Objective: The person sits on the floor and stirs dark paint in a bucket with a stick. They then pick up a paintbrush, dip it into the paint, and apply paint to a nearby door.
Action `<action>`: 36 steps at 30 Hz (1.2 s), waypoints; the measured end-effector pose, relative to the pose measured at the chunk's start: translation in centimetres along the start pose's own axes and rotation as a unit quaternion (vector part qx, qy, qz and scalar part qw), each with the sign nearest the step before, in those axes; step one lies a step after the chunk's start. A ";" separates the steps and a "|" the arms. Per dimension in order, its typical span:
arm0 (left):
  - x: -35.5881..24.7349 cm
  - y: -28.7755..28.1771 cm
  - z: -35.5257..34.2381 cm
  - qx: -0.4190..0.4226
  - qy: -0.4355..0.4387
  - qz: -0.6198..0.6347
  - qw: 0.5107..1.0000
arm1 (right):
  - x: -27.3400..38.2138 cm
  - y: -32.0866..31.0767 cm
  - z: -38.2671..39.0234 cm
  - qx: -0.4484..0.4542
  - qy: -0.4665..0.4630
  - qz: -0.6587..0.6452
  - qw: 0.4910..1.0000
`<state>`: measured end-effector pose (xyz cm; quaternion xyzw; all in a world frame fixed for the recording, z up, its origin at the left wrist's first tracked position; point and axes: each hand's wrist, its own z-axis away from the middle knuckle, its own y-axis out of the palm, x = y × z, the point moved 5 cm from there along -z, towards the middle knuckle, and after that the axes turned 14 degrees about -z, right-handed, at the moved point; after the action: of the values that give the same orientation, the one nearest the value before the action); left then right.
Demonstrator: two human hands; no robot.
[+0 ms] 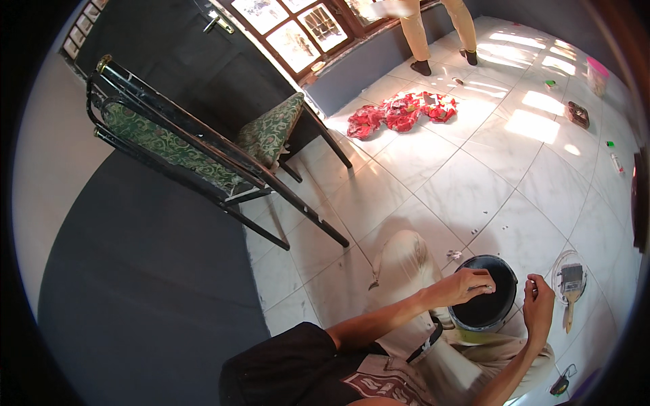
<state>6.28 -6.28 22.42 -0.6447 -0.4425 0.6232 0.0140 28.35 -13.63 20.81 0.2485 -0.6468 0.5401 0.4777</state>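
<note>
My left hand (472, 284) is over the left side of a bucket of dark liquid (492, 307), fingers curled together round something small I cannot make out. My right hand (538, 301) is raised just right of the bucket, fingers curled; anything inside is hidden. A flat paintbrush with a wooden handle (571, 287) lies on a clear round lid or dish (567, 259) to the right. My crossed legs (406, 264) surround the near side of the bucket.
A green-patterned metal chair (267, 132) stands by the dark door at left. Red cloths (403, 114) lie on the tiles. Another person's legs (416, 34) stand by the window. A pink-lidded container (596, 78), small items and a dark pouch-like object (577, 115) lie at right.
</note>
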 end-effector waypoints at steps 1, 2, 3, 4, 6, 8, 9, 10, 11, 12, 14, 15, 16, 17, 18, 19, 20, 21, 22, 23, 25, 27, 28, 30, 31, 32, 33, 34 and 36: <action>0.1 0.2 0.1 0.025 0.006 0.006 1.000 | 0.0 0.0 0.0 0.000 0.001 0.003 1.000; 0.2 0.4 0.2 0.050 0.012 0.011 0.999 | 0.0 0.0 0.0 -0.001 0.002 0.006 1.000; 0.1 0.2 0.0 0.054 -0.006 0.023 0.998 | 0.1 -0.1 0.0 0.001 0.009 0.004 1.000; -0.2 0.0 -0.4 0.058 -0.023 0.034 0.997 | 0.3 -0.2 -0.1 0.002 0.016 0.001 1.000; -0.3 -0.3 -0.8 0.053 -0.044 0.037 0.997 | 0.1 -0.3 0.0 0.002 0.014 -0.001 1.000; -0.2 -0.5 -0.9 0.034 -0.049 0.019 0.998 | -0.4 -0.2 -0.1 -0.004 -0.003 0.000 1.000; -0.1 -0.4 -0.8 0.023 -0.031 0.004 0.999 | -0.3 -0.2 -0.1 0.000 0.002 0.001 1.000; 0.1 -0.1 -0.5 0.012 -0.013 -0.012 1.000 | -0.2 -0.2 -0.1 0.003 0.006 0.003 1.000; 0.3 0.0 -0.3 0.001 0.005 -0.027 1.000 | -0.1 -0.1 -0.1 0.007 0.010 0.005 1.000; 0.4 0.3 -0.2 0.021 0.008 -0.014 1.000 | -0.1 -0.2 -0.1 0.005 0.013 0.000 1.000; 0.5 0.7 -0.1 0.061 0.013 0.011 0.998 | -0.2 -0.1 -0.1 0.001 0.017 -0.009 1.000; 0.3 0.5 -0.2 0.054 -0.004 0.022 0.998 | -0.1 -0.2 -0.1 0.004 0.019 -0.003 1.000; -0.1 0.2 -0.4 0.048 -0.020 0.032 0.998 | 0.0 -0.3 -0.1 0.007 0.022 0.003 1.000; -0.2 0.0 -0.6 0.041 -0.037 0.043 0.998 | 0.0 -0.4 -0.1 0.009 0.024 0.009 1.000; -0.2 0.0 -0.5 0.022 -0.022 0.023 0.999 | -0.1 -0.3 -0.1 0.008 0.020 0.010 1.000; -0.1 0.0 -0.3 0.004 -0.007 0.002 1.000 | -0.3 -0.1 -0.1 0.006 0.016 0.011 1.000; 0.0 -0.1 -0.1 -0.014 0.008 -0.018 1.000 | -0.4 0.0 0.0 0.005 0.012 0.012 1.000; 0.3 0.2 0.0 0.002 0.004 -0.004 1.000 | -0.3 0.0 0.1 0.008 0.015 0.014 1.000; 0.5 0.4 0.2 0.019 0.000 0.010 1.000 | -0.1 0.1 0.2 0.010 0.019 0.016 1.000; 0.6 0.4 0.3 0.038 -0.005 0.023 0.999 | 0.1 0.2 0.1 0.013 0.024 0.017 0.999; 0.6 0.1 -0.2 0.029 -0.018 0.039 0.999 | 0.0 0.2 -0.1 0.014 0.018 0.018 1.000; 0.6 0.4 -0.5 0.017 -0.024 0.026 0.999 | -0.3 -0.1 0.1 0.015 0.011 0.028 0.999; 1.4 0.0 -0.4 -0.025 0.015 -0.027 0.999 | -0.3 0.4 -0.5 0.013 0.000 0.032 0.999; 2.7 1.1 -0.3 -0.030 0.003 -0.007 1.000 | -0.2 -0.1 -0.7 0.005 -0.028 0.047 0.999; 3.6 2.3 -0.7 0.011 0.008 0.023 1.000 | 0.6 -0.9 -0.6 -0.006 -0.035 0.031 0.999; 3.8 2.9 -0.6 0.021 0.004 0.048 0.999 | 0.2 -1.1 -0.5 -0.017 -0.041 0.032 0.998; 3.2 2.4 -0.7 0.024 -0.043 0.051 0.997 | -0.9 -1.2 -0.7 -0.030 -0.083 0.039 0.995; 2.8 1.8 -0.7 0.007 -0.026 0.007 1.000 | -0.1 -0.9 -0.8 -0.018 -0.070 0.068 0.995; 2.4 1.2 -0.8 -0.054 -0.060 -0.022 0.996 | -0.8 -0.7 -1.0 -0.032 -0.090 -0.006 0.995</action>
<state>7.23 -5.15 20.02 -0.5963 -0.4897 0.6352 -0.0339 29.67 -13.04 20.37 0.2848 -0.7022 0.4918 0.4288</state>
